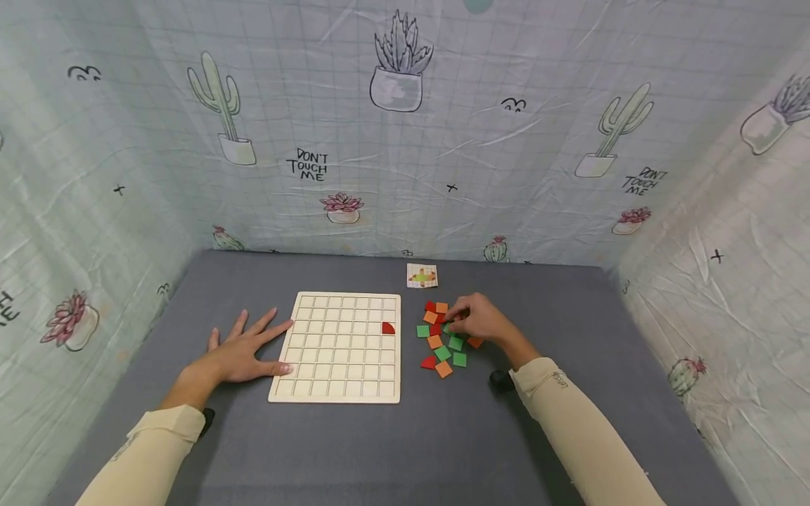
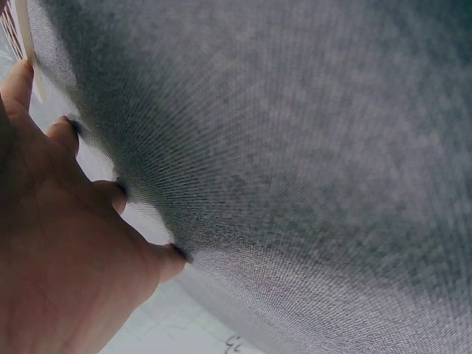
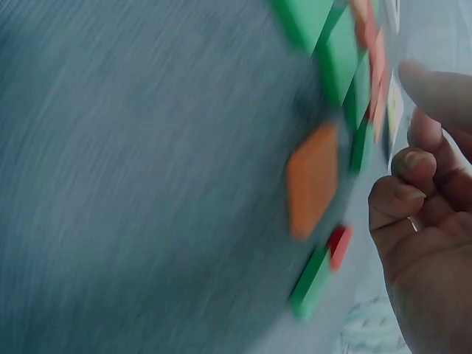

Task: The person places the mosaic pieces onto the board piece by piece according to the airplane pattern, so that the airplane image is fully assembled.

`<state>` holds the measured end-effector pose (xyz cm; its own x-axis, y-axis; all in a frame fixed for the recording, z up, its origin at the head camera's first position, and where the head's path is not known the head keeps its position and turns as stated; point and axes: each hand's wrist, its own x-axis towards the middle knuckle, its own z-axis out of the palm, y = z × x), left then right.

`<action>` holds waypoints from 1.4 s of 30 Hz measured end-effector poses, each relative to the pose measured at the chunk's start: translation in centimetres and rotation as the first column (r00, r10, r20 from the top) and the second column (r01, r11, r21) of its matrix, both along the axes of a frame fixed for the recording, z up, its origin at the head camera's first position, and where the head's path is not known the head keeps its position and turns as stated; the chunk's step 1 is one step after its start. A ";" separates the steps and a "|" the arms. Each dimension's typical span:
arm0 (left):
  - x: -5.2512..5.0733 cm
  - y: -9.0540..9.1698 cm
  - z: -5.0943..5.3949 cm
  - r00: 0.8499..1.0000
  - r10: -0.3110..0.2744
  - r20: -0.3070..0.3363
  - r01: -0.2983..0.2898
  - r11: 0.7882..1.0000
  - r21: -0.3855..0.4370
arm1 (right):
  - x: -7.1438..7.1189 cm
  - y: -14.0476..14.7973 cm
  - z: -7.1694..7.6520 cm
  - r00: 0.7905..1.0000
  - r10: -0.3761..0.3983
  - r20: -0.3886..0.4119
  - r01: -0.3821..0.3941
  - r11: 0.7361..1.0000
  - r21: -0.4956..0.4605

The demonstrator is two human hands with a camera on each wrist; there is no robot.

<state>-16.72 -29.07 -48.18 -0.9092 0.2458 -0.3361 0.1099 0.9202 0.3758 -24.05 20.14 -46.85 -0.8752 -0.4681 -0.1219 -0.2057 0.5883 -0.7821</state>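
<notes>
A pale wooden grid board (image 1: 335,351) lies on the grey table, a red quarter-round tile (image 1: 389,328) in a cell near its right edge. My left hand (image 1: 237,357) has its fingers spread beside the board, thumb and index fingertip on the left edge. In the left wrist view its other fingertips (image 2: 66,136) touch the cloth. Over the loose tiles right of the board is my right hand (image 1: 481,320), fingers loosely bent. No tile shows between its thumb (image 3: 435,92) and index finger in the right wrist view. A green tile (image 1: 448,329) is just below the thumb.
Several orange, red and green tiles lie scattered, including an orange square (image 1: 444,369), a red rounded piece (image 1: 429,362) and a green square (image 1: 460,360). A small pattern card (image 1: 422,276) lies behind them. Printed cloth (image 1: 405,154) hangs around the table.
</notes>
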 end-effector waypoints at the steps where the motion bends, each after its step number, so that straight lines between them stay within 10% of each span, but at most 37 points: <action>1: 0.0 0.0 0.0 1.000 0.002 0.002 -0.002 1.000 -0.003 | 0.1 0.5 -0.1 1.000 0.005 -0.004 -0.005 1.000 0.000; 14: 0.1 0.1 0.2 1.000 0.002 0.010 -0.002 1.000 -0.003 | 0.6 6.0 -0.8 0.994 0.103 -0.022 -0.102 0.994 0.033; 42: 0.2 -0.2 0.0 1.000 0.001 -0.008 0.000 1.000 0.015 | 2.0 5.6 -1.5 0.970 0.130 -0.205 -0.073 0.962 0.262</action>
<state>-16.54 -29.27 -48.20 -0.9119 0.2504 -0.3251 0.1125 0.9144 0.3888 -22.01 25.75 -48.32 -0.8429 -0.5348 -0.0584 -0.4233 0.7264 -0.5415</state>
